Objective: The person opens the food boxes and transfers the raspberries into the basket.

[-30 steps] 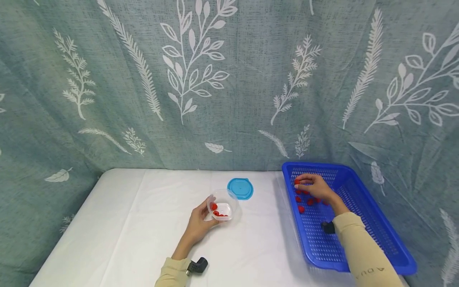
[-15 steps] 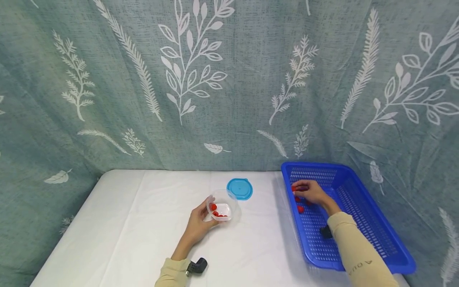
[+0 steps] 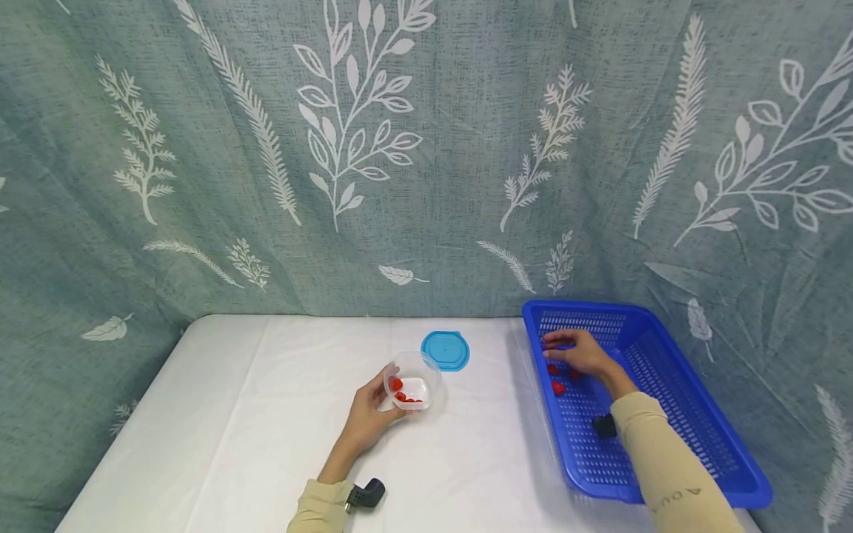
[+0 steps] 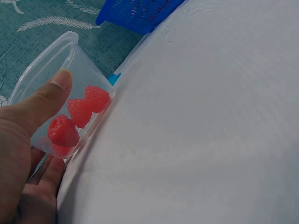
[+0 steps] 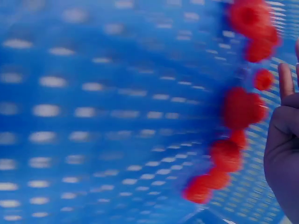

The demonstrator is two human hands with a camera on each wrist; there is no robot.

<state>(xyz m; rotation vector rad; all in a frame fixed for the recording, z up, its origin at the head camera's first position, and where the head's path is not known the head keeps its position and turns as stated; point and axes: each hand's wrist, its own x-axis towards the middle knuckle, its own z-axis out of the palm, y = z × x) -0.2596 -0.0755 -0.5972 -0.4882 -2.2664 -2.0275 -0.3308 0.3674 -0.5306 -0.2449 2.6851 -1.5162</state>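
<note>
My left hand [image 3: 368, 416] holds a clear plastic tub [image 3: 426, 379] tilted on the white table, thumb on one side and fingers under the other. Several red raspberries [image 4: 79, 112] lie inside it, gathered along its lower wall in the left wrist view. My right hand [image 3: 581, 357] is inside the blue basket [image 3: 673, 370], its fingers extended toward the left wall. I see no berry between these fingers. Several more raspberries [image 5: 238, 109] lie on the basket floor by this hand; most of its fingers fall outside the right wrist view.
A light-blue lid [image 3: 445, 350] lies flat on the white table [image 3: 266, 414], just behind the tub. The basket stands at the table's right end. A green leaf-patterned curtain [image 3: 453, 163] hangs behind the table.
My right hand has moved slightly left and toward the basket's left wall, and red seen at its fingertips earlier is out of sight. The left hand and tub stay put.
</note>
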